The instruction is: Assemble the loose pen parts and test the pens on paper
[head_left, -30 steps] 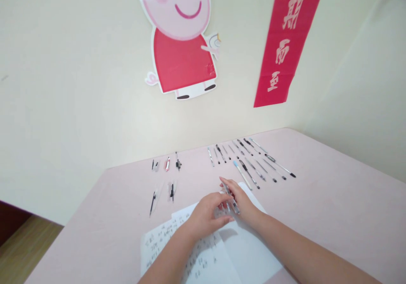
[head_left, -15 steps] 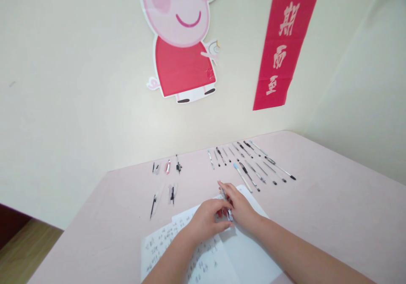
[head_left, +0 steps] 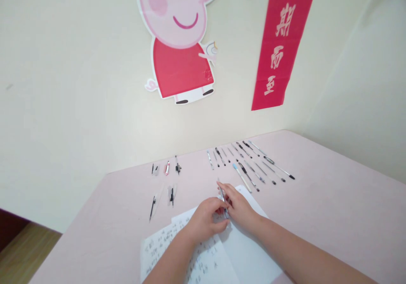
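A slim clear pen (head_left: 222, 196) slants between my two hands, over an open notebook (head_left: 250, 254). My right hand (head_left: 237, 201) has its fingers closed round the pen's upper part. At the lower end, my left hand (head_left: 207, 218) pinches the pen between thumb and fingers. Its tip details are too small to make out. Handwriting fills the notebook's left page (head_left: 168, 244), partly under my left forearm; the right page looks blank.
Several pens (head_left: 247, 176) lie in two rows at the back right. Toward the left are pen refills with clear parts (head_left: 171, 195), a black refill (head_left: 152, 208) and a red-and-white item (head_left: 167, 168). The pink table (head_left: 95, 233) meets a wall behind.
The pen and both hands have shifted very slightly left, and the pen's lower end sits a little deeper in my left fingers. The view has tilted slightly.
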Action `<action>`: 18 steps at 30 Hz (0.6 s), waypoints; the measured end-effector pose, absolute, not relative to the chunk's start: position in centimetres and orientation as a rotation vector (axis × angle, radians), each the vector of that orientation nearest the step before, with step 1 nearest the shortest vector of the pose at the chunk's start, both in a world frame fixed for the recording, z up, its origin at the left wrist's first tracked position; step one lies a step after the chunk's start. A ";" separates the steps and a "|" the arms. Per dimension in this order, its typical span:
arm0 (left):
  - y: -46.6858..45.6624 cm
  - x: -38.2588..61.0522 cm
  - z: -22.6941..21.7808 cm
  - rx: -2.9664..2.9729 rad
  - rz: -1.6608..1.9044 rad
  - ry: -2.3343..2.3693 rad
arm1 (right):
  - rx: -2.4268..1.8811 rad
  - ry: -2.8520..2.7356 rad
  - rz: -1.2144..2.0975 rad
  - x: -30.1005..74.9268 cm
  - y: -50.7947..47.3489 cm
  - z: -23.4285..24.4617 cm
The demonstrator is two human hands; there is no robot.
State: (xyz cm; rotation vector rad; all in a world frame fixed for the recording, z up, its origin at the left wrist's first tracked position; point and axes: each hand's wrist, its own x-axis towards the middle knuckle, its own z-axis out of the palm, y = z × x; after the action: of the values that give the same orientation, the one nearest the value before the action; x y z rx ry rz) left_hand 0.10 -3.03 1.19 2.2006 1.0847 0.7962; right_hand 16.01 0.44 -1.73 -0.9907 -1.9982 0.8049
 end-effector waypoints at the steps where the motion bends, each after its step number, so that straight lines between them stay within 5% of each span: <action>1: -3.0 0.1 1.2 2.203 0.801 1.081 | -0.994 -1.998 0.802 16.0 0.4 -1.7; 18: -2.4 -0.4 0.9 2.172 0.823 1.135 | -0.989 -1.904 0.884 16.3 0.7 -1.6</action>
State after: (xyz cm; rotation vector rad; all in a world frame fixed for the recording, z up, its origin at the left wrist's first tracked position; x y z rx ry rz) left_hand -0.41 -2.41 0.91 2.1719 1.1349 0.8227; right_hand 16.27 0.66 -1.59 -0.9895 -1.9038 0.8837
